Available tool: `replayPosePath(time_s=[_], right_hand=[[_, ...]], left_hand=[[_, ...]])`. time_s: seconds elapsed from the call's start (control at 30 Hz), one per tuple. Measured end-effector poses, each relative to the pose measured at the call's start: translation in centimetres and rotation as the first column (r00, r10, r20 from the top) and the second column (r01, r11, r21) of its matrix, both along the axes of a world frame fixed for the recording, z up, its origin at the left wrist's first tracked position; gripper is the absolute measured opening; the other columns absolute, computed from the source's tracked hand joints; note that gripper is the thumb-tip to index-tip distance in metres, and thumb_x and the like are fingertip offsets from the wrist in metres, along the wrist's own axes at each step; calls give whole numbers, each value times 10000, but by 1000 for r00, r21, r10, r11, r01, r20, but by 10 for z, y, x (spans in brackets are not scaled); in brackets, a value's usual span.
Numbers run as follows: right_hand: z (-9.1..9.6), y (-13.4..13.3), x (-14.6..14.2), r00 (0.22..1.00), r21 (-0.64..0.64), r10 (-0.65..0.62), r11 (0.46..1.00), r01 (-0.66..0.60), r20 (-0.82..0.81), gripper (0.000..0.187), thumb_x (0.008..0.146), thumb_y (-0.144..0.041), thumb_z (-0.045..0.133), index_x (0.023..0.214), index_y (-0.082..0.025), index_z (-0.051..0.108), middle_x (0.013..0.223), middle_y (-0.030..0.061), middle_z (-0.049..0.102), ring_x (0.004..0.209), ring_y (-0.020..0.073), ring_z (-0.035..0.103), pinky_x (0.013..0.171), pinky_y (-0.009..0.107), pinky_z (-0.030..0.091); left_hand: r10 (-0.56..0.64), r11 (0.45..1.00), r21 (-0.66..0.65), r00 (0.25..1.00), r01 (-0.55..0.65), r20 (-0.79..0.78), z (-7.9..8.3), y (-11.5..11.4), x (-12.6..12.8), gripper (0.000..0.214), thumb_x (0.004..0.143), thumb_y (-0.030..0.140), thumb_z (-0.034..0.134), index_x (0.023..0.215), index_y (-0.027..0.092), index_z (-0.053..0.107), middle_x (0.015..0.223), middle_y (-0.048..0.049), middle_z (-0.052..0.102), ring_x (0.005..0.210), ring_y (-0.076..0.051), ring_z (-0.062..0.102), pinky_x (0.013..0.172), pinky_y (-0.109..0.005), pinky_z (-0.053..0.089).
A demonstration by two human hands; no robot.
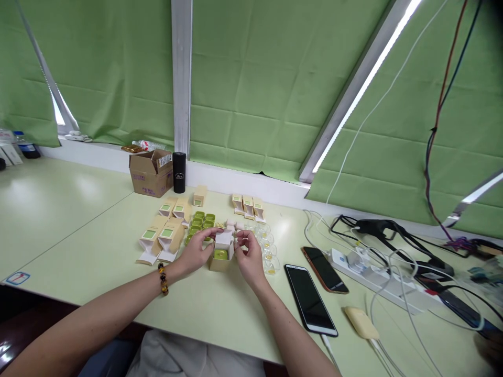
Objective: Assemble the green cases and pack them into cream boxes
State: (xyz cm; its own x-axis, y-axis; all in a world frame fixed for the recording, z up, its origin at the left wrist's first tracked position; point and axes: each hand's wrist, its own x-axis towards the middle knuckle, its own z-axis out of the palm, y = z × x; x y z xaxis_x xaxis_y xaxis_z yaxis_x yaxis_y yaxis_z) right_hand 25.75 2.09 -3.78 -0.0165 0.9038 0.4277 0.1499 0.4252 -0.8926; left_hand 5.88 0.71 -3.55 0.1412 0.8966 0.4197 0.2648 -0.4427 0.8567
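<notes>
In the middle of the table a small beige box [220, 266] sits with its top end open and its white flap raised. A green square piece [220, 254] shows inside it. My left hand [199, 247] closes on the box's left edge, fingers at the raised flap. On the opposite side my right hand [249, 254] pinches the right edge, its fingertips partly hidden. Green cups [199, 222] stand in rows behind my left hand. Clear plastic pieces [269, 250] with yellow bits lie beside my right hand.
Opened beige boxes [170, 234] stand at left, and more small boxes [247, 205] at the back. Behind them are a cardboard carton [151, 175] and a black tumbler [179, 173]. Two phones [310, 298], a power strip [377, 277] and loose cables occupy the right.
</notes>
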Motion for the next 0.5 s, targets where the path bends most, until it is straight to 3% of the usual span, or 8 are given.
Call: replayPosePath(time_s=[0.17, 0.37, 0.5], right_hand=[[0, -4, -4, 998, -26, 51, 998, -52, -20, 281, 795, -247, 624, 1072, -253, 575, 947, 17, 551, 780, 172, 540, 559, 247, 446], [-2, -6, -6, 997, -62, 75, 995, -75, 4, 326, 808, -246, 647, 1116, -266, 543, 941, -1, 521, 740, 158, 521, 557, 253, 437], [-5, -5, -7, 996, -55, 68, 996, -66, 51, 354, 826, -250, 652, 1158, -264, 531, 971, 0, 518, 728, 147, 527, 578, 262, 454]], left_hand=[[30, 999, 43, 997, -27, -70, 1, -2, 1, 392, 924, 274, 665, 1315, 246, 658, 1343, -94, 697, 1245, -285, 626, 1095, -441, 501], [54, 996, 76, 995, -47, -89, 5, -5, 4, 293, 880, 213, 684, 1163, 236, 608, 1194, -80, 693, 1168, -275, 638, 1062, -427, 499], [56, 997, 47, 997, -54, -49, 7, -8, 7, 331, 877, 196, 676, 1162, 243, 517, 1154, -75, 654, 1136, -257, 640, 1013, -408, 512]])
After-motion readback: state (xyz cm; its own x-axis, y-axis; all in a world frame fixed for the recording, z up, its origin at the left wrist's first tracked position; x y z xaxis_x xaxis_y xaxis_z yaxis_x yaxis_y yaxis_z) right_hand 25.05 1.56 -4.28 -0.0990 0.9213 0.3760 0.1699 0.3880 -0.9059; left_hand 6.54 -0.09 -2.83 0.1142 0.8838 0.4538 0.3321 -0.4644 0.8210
